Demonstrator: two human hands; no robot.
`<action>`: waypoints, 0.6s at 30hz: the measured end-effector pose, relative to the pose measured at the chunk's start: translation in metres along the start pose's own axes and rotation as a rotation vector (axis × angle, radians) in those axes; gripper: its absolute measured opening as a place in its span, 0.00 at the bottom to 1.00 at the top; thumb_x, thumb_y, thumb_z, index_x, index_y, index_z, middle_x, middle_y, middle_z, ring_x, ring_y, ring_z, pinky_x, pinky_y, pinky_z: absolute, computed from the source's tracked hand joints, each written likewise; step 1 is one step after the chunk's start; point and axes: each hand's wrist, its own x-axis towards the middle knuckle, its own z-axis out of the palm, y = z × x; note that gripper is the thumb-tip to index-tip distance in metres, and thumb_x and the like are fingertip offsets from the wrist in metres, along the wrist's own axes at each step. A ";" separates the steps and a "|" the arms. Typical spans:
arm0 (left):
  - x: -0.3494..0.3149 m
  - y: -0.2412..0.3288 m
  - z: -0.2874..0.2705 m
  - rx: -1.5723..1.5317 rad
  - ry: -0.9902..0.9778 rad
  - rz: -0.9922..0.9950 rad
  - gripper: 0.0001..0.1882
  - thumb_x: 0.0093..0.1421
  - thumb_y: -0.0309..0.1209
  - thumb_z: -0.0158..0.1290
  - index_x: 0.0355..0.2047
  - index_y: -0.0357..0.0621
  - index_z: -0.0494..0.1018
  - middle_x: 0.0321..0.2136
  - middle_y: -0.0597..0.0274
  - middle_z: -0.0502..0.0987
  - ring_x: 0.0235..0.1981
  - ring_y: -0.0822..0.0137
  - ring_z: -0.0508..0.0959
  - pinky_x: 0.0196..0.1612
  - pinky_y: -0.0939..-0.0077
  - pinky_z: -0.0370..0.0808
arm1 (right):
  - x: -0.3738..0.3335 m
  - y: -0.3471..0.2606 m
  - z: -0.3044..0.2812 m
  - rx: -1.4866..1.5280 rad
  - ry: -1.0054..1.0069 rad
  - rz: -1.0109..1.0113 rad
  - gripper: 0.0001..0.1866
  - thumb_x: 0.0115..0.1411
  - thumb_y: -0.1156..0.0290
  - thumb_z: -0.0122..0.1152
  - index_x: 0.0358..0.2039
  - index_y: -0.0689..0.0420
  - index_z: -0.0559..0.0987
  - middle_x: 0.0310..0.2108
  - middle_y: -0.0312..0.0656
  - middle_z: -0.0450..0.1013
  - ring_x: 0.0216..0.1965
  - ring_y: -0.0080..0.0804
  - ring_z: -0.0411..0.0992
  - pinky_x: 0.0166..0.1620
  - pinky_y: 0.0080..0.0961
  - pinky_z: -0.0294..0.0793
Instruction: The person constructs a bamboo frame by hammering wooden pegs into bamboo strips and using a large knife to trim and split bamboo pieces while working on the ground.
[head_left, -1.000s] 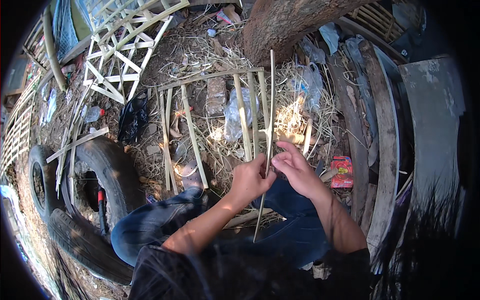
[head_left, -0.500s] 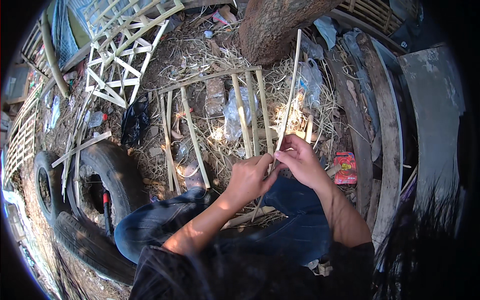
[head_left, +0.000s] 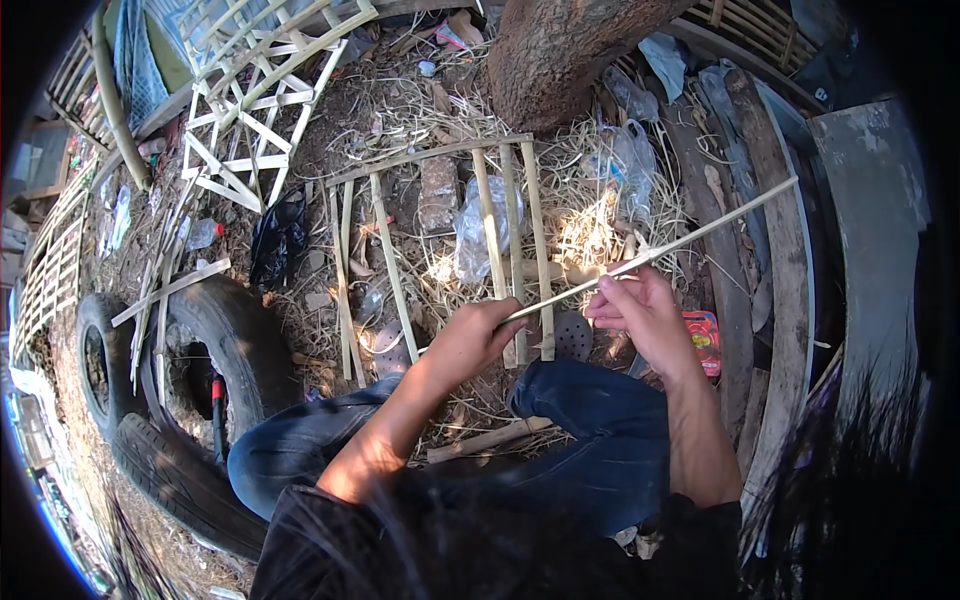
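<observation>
A thin, pale bamboo strip (head_left: 722,221) slants across in front of me, its free end up at the right. My left hand (head_left: 466,338) is closed around its lower left part. My right hand (head_left: 648,312) is at its middle, thumb and fingers bent in against the strip. A small splintered bit (head_left: 645,253) sticks up from it near the right fingers. Beyond my hands lies a bamboo frame (head_left: 430,157), a crosspiece with several slats running toward me. Its near slat ends lie by my shoes (head_left: 572,336).
Old tyres (head_left: 235,330) lie at left, with a red-handled tool (head_left: 218,390) inside one. A bamboo lattice (head_left: 250,135) stands at the upper left. A tree trunk (head_left: 550,65) rises at the far side. Wooden planks (head_left: 780,220) and a red packet (head_left: 704,340) are at right. Shavings litter the ground.
The strip has swung from nearly upright to a shallow slant, its far end now to the right. My hands have moved apart, the left one leftward and the right one rightward.
</observation>
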 end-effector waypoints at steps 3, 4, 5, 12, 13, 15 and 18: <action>-0.001 0.001 -0.018 0.266 0.025 -0.095 0.14 0.59 0.38 0.57 0.30 0.37 0.75 0.18 0.46 0.73 0.22 0.44 0.75 0.28 0.59 0.72 | -0.009 0.006 0.003 -0.228 -0.005 -0.029 0.16 0.59 0.63 0.63 0.38 0.62 0.72 0.20 0.40 0.74 0.24 0.27 0.75 0.28 0.21 0.72; 0.000 -0.003 -0.025 0.333 0.063 -0.086 0.18 0.57 0.44 0.59 0.25 0.40 0.76 0.14 0.49 0.71 0.20 0.46 0.75 0.26 0.60 0.72 | -0.012 0.002 0.004 -0.539 -0.029 -0.095 0.13 0.58 0.65 0.63 0.32 0.62 0.72 0.21 0.38 0.73 0.22 0.23 0.73 0.26 0.22 0.70; 0.003 -0.002 -0.034 0.334 0.066 -0.091 0.18 0.57 0.44 0.59 0.25 0.40 0.76 0.14 0.49 0.71 0.20 0.46 0.75 0.26 0.60 0.72 | -0.016 -0.002 0.006 -0.851 -0.054 -0.161 0.13 0.58 0.68 0.63 0.25 0.62 0.72 0.21 0.37 0.73 0.21 0.19 0.70 0.23 0.23 0.68; 0.015 0.044 -0.060 0.850 -0.130 0.024 0.25 0.51 0.57 0.56 0.20 0.46 0.78 0.15 0.57 0.76 0.21 0.56 0.79 0.26 0.65 0.76 | -0.043 -0.015 0.051 -1.009 0.131 -0.929 0.14 0.48 0.68 0.67 0.34 0.57 0.74 0.28 0.39 0.71 0.32 0.37 0.71 0.37 0.36 0.70; 0.017 0.050 -0.060 0.852 -0.128 0.027 0.25 0.51 0.57 0.56 0.20 0.46 0.78 0.15 0.57 0.76 0.21 0.56 0.79 0.26 0.65 0.76 | -0.043 -0.011 0.052 -1.046 0.144 -0.950 0.17 0.49 0.69 0.66 0.39 0.57 0.73 0.28 0.40 0.72 0.33 0.38 0.71 0.40 0.36 0.69; 0.022 0.069 -0.063 0.882 -0.361 0.073 0.25 0.50 0.57 0.55 0.19 0.46 0.77 0.15 0.57 0.76 0.22 0.56 0.80 0.26 0.64 0.76 | -0.045 -0.006 0.054 -1.119 0.167 -0.997 0.24 0.50 0.69 0.65 0.48 0.57 0.72 0.29 0.41 0.72 0.35 0.41 0.72 0.45 0.38 0.69; 0.026 0.084 -0.073 0.896 -0.341 0.130 0.27 0.48 0.59 0.55 0.18 0.45 0.77 0.14 0.59 0.75 0.21 0.57 0.80 0.25 0.65 0.75 | -0.040 0.010 0.043 -0.972 0.024 -0.760 0.16 0.54 0.70 0.62 0.43 0.59 0.73 0.29 0.45 0.74 0.35 0.43 0.74 0.42 0.39 0.71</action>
